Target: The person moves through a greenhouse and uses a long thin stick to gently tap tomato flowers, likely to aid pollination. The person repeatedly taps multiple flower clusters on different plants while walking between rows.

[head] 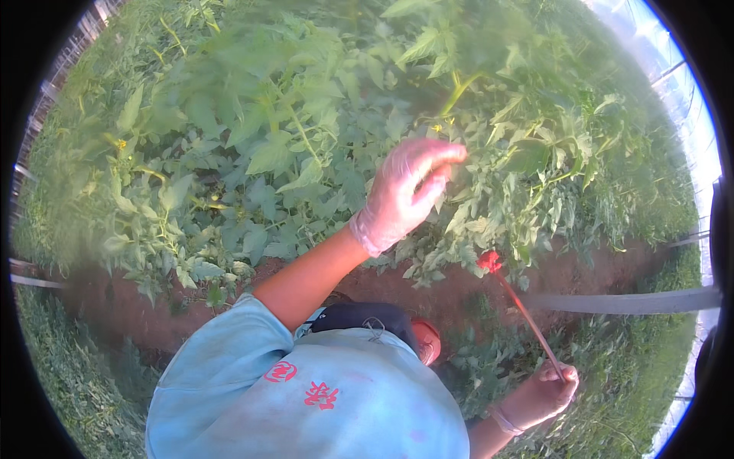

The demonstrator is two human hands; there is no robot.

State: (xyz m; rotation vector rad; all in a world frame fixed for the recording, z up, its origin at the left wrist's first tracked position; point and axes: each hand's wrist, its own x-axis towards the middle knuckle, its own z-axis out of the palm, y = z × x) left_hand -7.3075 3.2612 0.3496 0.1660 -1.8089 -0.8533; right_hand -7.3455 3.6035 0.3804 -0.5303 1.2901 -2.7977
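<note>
My left hand (410, 192), in a thin clear glove, is raised among the leaves of tomato plants (321, 115). Its fingers are bent, with a gap between thumb and forefinger, and nothing shows between them. Just beyond the fingertips is a small yellow flower (437, 127). Low on the right, my right hand (542, 396), also gloved, grips the end of a thin stick (527, 318). The stick slants up and left to a soft-looking red tip (489, 261), which is beside the lower leaves; whether they touch, I cannot tell.
Below the foliage runs a strip of bare brown soil (367, 281). A grey band (625, 301) crosses it at the right. A dark pouch (361, 321) sits at my waist, with a red object (426, 339) partly hidden beside it. More plants (631, 396) grow behind me.
</note>
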